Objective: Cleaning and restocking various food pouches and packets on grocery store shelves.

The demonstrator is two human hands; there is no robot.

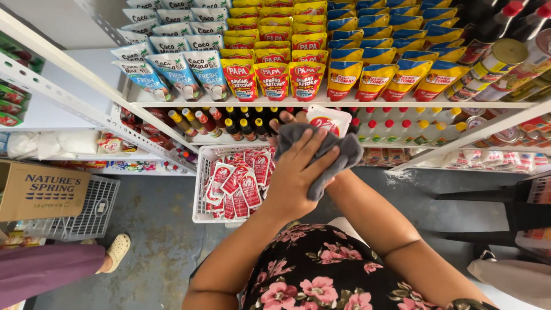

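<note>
My left hand (298, 172) presses a grey cloth (338, 155) against a white pouch with a red label (328, 121). My right hand (287, 119) holds that pouch from underneath. The cloth and my left hand hide most of it, so only its fingertips show. Both hands are in front of the lower shelf of small bottles with red, yellow and black caps (241, 127). They are just above and to the right of a white basket (201, 189) filled with red-and-white sachets (238, 183).
The upper shelf (229, 102) holds rows of blue-white, red-yellow and yellow-blue pouches. Bottles and cans stand at the upper right. A cardboard box (40, 192) rests on a grey crate (92, 215) at the left. Another person's sandalled foot (117, 250) is at the lower left. A black stool (505, 206) stands at the right.
</note>
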